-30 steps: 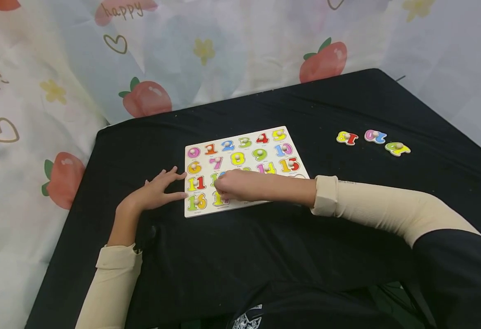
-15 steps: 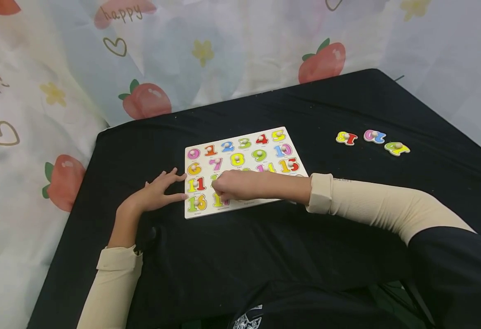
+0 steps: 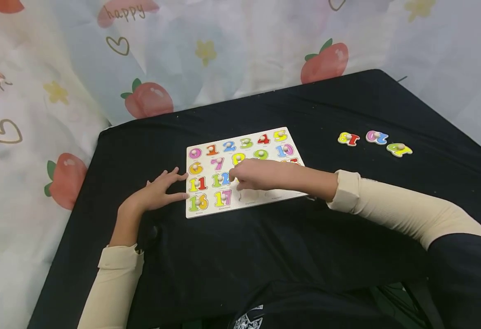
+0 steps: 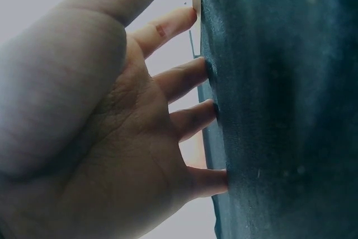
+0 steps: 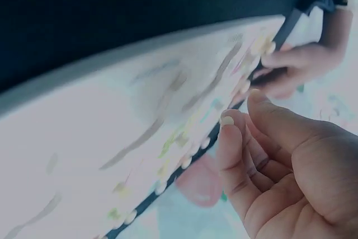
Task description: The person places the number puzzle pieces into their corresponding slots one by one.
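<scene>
A white wooden number puzzle board (image 3: 207, 212) lies on the black cloth, filled with several coloured knobbed number pieces. My left hand (image 3: 152, 191) is spread at the board's left edge. The left wrist view shows its fingertips (image 4: 210, 180) against the dark cloth and the index finger at the board's pale edge. My right hand (image 3: 261, 174) hovers over the board, right of the 12 piece (image 3: 221, 179) and the 17 piece (image 3: 222, 198). In the right wrist view its thumb (image 5: 279, 124) and loosely bent fingers stand apart with nothing between them. The hand hides some middle pieces.
Three loose pieces lie at the right of the table: an 18 piece (image 3: 349, 139), a 20 piece (image 3: 376, 137) and a yellow-green piece (image 3: 399, 149). Bare recesses show along the board's lower right. A printed curtain (image 3: 232, 59) hangs behind the black tablecloth (image 3: 240, 256).
My right hand has let go of the 17 piece, which now sits uncovered in its slot, and has lifted and shifted right. The left hand has stayed in place.
</scene>
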{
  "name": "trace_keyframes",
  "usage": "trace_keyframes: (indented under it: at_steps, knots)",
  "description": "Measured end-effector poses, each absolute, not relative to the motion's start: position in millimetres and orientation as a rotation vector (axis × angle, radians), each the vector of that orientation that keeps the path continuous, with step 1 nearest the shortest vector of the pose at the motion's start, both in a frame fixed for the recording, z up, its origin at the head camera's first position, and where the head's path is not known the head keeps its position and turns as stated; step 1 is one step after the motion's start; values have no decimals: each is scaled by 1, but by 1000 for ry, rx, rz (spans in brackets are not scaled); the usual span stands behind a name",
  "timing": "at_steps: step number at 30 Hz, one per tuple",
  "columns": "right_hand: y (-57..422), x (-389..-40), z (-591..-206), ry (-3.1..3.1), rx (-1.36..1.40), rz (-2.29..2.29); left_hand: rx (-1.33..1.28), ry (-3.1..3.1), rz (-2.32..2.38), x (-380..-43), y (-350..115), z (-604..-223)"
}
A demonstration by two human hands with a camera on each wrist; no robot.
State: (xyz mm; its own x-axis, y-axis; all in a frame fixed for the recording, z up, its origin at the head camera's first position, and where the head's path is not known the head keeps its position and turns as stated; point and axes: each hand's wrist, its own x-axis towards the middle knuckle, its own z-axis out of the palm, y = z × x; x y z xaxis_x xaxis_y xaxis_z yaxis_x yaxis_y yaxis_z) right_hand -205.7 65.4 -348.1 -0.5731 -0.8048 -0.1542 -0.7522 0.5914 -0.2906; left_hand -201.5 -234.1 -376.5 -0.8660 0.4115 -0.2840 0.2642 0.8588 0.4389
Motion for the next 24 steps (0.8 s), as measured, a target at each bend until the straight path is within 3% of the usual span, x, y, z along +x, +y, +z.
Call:
trace_keyframes:
  at_steps: [24]
  knots:
    - [218, -225, -350, 2876, -954, -332, 494, 2659, 551, -202, -232, -378]
